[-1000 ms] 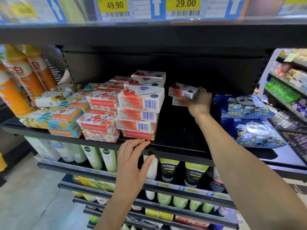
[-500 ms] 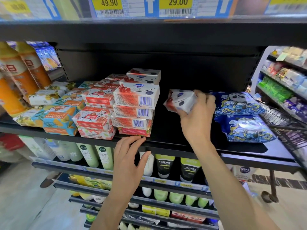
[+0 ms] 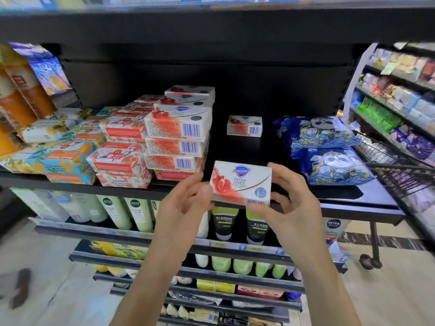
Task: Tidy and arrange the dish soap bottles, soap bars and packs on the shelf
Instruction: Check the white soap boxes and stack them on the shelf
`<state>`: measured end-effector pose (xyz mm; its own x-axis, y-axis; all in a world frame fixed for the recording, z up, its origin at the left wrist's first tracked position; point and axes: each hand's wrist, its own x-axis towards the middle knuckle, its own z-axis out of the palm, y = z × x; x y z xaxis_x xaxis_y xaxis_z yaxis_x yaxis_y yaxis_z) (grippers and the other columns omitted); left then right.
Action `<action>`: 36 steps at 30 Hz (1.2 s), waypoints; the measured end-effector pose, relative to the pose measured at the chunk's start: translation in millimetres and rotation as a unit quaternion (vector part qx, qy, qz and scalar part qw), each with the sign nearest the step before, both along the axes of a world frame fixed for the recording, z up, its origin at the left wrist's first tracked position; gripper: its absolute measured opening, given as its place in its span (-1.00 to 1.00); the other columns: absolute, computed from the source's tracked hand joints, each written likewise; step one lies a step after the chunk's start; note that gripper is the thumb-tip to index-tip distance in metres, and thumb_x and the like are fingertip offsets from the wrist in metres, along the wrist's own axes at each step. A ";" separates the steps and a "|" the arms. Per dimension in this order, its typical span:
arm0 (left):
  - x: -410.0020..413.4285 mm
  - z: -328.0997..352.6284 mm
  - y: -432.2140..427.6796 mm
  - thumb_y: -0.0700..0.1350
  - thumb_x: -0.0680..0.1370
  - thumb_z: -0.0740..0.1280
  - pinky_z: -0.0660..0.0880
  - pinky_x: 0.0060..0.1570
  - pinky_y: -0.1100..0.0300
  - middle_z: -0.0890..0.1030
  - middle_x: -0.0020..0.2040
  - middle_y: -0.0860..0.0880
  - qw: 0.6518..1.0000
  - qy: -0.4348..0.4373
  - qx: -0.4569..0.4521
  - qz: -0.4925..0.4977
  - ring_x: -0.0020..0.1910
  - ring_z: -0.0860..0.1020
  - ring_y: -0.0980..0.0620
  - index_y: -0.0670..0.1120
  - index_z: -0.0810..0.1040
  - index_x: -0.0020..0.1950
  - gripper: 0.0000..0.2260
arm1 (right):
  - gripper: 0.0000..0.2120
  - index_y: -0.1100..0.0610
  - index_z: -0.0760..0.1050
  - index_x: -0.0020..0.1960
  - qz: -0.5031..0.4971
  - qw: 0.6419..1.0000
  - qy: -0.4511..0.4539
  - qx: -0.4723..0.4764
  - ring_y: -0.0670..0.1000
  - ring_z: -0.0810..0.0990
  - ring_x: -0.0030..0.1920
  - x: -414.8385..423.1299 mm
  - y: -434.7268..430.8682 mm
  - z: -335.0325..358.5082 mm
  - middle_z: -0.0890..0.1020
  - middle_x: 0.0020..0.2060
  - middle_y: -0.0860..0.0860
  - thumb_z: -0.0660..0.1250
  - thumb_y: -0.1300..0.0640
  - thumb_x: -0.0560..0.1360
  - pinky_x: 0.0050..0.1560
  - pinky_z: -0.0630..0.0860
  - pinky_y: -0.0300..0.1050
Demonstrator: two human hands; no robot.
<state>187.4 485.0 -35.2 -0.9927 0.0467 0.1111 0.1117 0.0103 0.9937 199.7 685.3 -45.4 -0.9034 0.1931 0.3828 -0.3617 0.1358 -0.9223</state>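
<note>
A white and red soap box [image 3: 242, 182] is held in front of the black shelf [image 3: 353, 203], top face toward me. My left hand [image 3: 186, 205] grips its left end and my right hand [image 3: 294, 203] grips its right end and underside. Another box of the same kind [image 3: 244, 126] lies alone farther back on the shelf. To the left stands a stack of the same boxes [image 3: 179, 137], with red-patterned soap bars [image 3: 120, 149] and teal goat soap packs [image 3: 68, 161] beside it.
Two blue panda packs [image 3: 327, 151] lie at the right of the shelf. Orange bottles [image 3: 21, 90] stand at far left. Lower shelves hold tubes and bottles [image 3: 226, 224]. A wire cart [image 3: 395, 165] and another stocked rack [image 3: 400, 95] are at the right.
My right hand pulled one soap box forward from the back of the shelf. My left hand left the shelf edge and took the box's left end. One box stayed behind.
</note>
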 end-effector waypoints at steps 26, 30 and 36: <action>28.1 -3.7 40.8 -0.11 0.57 0.32 0.55 0.28 0.13 0.71 0.19 -0.09 0.986 -0.059 0.120 -0.100 0.20 0.67 -0.04 -0.11 0.56 0.36 -0.64 | -0.71 0.06 0.62 0.25 0.047 0.987 -0.095 -0.125 0.10 0.71 0.07 39.5 28.1 -2.3 0.74 0.07 0.03 0.43 0.20 0.54 0.07 0.61 -0.13; 29.1 -4.1 40.0 0.01 0.59 0.27 0.53 0.33 0.07 0.71 0.20 -0.08 0.986 -0.065 0.107 -0.114 0.24 0.65 -0.03 -0.12 0.60 0.32 -0.64 | -0.65 0.04 0.59 0.28 0.049 0.990 -0.067 -0.110 0.07 0.70 0.10 41.2 31.5 -4.9 0.73 0.10 0.02 0.43 0.30 0.53 0.03 0.61 -0.14; 26.3 1.1 38.2 0.17 0.50 0.26 0.57 0.25 0.05 0.72 0.14 -0.14 0.984 -0.087 0.120 -0.103 0.20 0.67 -0.08 -0.16 0.65 0.21 -0.51 | -0.60 0.08 0.57 0.29 0.064 0.992 -0.015 -0.104 0.04 0.66 0.21 41.4 34.7 -5.3 0.72 0.13 0.02 0.44 0.25 0.46 0.09 0.59 -0.22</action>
<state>213.7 523.1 -34.1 -0.9699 0.2418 -0.0268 -0.0845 -0.2314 0.9692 241.1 720.1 -50.7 -0.9362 0.1477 0.3188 -0.3352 -0.1036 -0.9364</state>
